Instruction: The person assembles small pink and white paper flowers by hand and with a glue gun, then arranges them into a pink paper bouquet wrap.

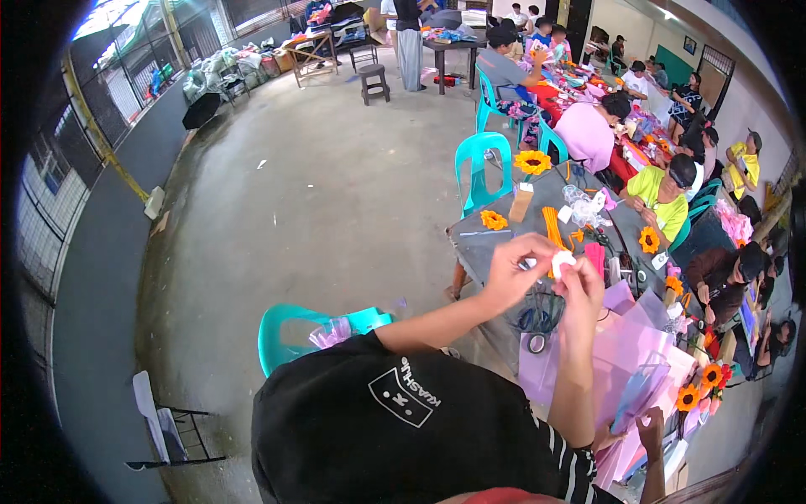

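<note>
My left hand (519,268) and my right hand (580,286) meet above a grey table (485,252). A small soft-looking white piece (562,259) is pinched between their fingertips; its exact kind is unclear. Below the hands lie dark wires (535,317) and a roll of tape (536,343). Just past my fingers is a bundle of orange pipe cleaners (551,225), with a strip of bright pink material (594,259) beside my right hand. Lilac wrapping sheets (623,353) spread to the right of my right forearm.
Orange fuzzy flowers (532,162), a wooden block (521,203) and clear plastic (585,205) lie farther up the table. Another person's hand (650,431) is near the wrapping sheets. Teal plastic chairs (483,165) stand by the table. A co-worker in yellow (658,195) sits across.
</note>
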The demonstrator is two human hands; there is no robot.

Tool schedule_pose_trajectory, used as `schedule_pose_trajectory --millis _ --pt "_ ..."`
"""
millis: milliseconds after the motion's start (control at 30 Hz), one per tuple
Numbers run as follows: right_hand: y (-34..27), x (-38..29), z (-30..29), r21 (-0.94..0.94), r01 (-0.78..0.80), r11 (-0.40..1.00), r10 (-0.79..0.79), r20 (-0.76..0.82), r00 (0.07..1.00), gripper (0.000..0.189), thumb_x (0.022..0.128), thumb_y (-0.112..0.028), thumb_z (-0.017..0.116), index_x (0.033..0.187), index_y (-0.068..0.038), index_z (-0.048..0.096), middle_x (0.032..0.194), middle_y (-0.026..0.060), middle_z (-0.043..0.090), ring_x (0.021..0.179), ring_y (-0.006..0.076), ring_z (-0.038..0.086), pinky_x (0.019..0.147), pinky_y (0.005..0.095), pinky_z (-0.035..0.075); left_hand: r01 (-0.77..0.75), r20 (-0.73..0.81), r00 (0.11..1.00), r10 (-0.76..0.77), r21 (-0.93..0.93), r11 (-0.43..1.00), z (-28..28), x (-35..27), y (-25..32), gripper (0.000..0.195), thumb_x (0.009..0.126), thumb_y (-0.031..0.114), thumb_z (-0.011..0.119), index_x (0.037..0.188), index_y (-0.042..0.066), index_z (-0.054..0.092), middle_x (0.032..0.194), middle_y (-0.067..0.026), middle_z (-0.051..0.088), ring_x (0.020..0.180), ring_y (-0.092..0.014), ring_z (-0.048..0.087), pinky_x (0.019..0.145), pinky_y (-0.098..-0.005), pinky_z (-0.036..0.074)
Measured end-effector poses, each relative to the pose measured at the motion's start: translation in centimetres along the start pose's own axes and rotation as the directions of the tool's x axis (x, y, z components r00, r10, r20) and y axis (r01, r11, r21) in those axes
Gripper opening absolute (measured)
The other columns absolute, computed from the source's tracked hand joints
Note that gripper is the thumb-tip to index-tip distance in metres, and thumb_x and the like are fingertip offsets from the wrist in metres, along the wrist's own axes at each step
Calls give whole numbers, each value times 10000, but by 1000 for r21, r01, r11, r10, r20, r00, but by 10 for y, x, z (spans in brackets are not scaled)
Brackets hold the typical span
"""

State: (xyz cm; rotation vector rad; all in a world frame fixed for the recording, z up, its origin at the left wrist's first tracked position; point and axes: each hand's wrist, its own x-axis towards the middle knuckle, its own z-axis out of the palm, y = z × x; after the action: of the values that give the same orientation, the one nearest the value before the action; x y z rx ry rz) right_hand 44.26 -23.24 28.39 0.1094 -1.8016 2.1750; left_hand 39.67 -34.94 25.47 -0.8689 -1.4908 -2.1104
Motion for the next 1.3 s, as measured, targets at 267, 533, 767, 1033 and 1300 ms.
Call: schedule_pose_trajectory --millis 267,533,767,1033,1300 --pt "-44 -24 14 138 102 985 -120 129 984 81 920 -115 490 912 -43 525 735 11 524 598 73 454 559 207 365 130 -30 990 -135 -122 984 -9 54 59 182 784 -43 584 963 -13 602 905 -95 664 852 -160 631 781 -285 492" --pt "-68 -47 -13 141 201 969 -218 115 969 93 916 -80 479 981 -29 522 776 34 533 625 75 469 571 205 382 3 92 996 22 -271 962 20 94 102 436 794 -41 554 1217 18 462 970 -101 648 897 -170 630 803 -284 490" --pt "-76 -49 -26 138 185 973 -194 55 979 91 918 -96 496 961 -27 536 773 26 536 627 67 467 574 200 380 121 135 988 -80 -336 934 44 84 83 285 782 -55 577 1064 -9 562 877 -47 650 833 -98 618 717 -221 475" --pt "-75 -46 -39 61 172 983 -173 12 985 90 923 -105 498 928 -29 545 773 13 538 634 66 464 586 198 380 257 293 942 -164 -315 914 65 47 54 212 786 -13 600 996 7 577 963 -75 637 890 -149 611 781 -279 476" --pt "-72 -46 -64 6 205 979 -201 -176 964 61 909 -92 516 896 -41 548 795 7 559 700 63 510 591 208 403 402 460 865 -199 -400 824 97 31 18 235 742 -70 613 967 -5 587 921 -54 623 861 -127 606 771 -251 482"
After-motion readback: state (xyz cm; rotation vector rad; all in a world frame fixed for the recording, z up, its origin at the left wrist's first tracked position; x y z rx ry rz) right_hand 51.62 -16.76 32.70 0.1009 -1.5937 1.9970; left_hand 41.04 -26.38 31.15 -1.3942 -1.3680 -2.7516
